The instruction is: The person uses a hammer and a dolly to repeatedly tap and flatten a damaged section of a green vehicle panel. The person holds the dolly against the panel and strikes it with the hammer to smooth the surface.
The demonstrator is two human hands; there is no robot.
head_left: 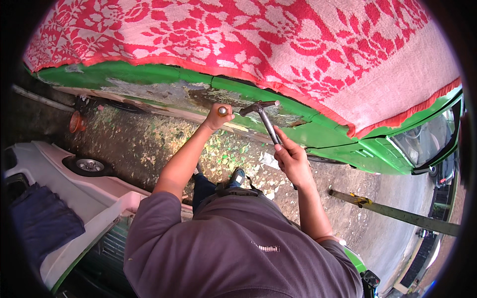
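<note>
My left hand is closed in a fist around a tool with a round, metal-capped handle. I see that tool nearly end-on, and its far end is hidden. It is held against or close to the scraped side of a green car, where paint is gone and grey and brown patches show. In my right hand is a hammer, gripped by its dark metal handle. The hammer's head is raised just right of the capped handle, apart from it.
A red and pink floral towel covers the car's upper part. Paint flakes litter the ground. Behind on the left stands a pale vehicle with a dark cloth on it. A post lies right; an orange pot sits far left.
</note>
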